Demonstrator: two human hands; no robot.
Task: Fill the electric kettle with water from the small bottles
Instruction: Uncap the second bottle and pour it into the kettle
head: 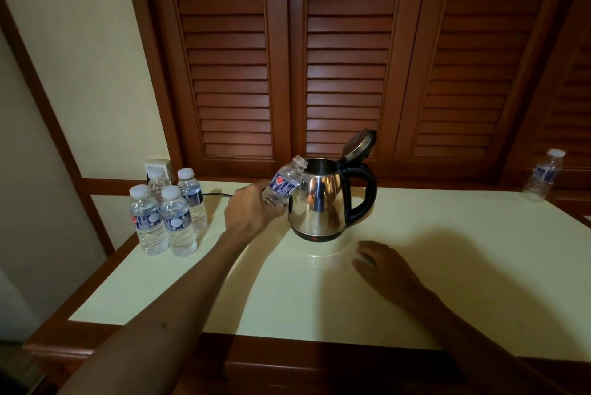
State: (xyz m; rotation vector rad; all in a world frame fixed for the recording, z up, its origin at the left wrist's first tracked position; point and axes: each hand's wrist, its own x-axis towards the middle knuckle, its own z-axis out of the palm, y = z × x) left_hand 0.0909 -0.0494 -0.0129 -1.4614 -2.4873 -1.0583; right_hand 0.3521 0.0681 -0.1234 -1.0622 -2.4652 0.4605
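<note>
A steel electric kettle (319,202) with a black handle stands on the cream tabletop (319,298), its lid (359,145) flipped up and open. My left hand (252,209) grips a small uncapped water bottle (285,182), tilted with its mouth at the kettle's rim. My right hand (383,266) rests flat on the table in front of the kettle, fingers relaxed and holding nothing. Several capped full bottles (169,212) stand grouped at the table's left.
Another capped bottle (545,175) stands at the far right edge. The kettle's black cord (212,193) runs left behind the bottle group toward a wall socket (158,166). Louvred wooden doors (345,58) rise right behind the table.
</note>
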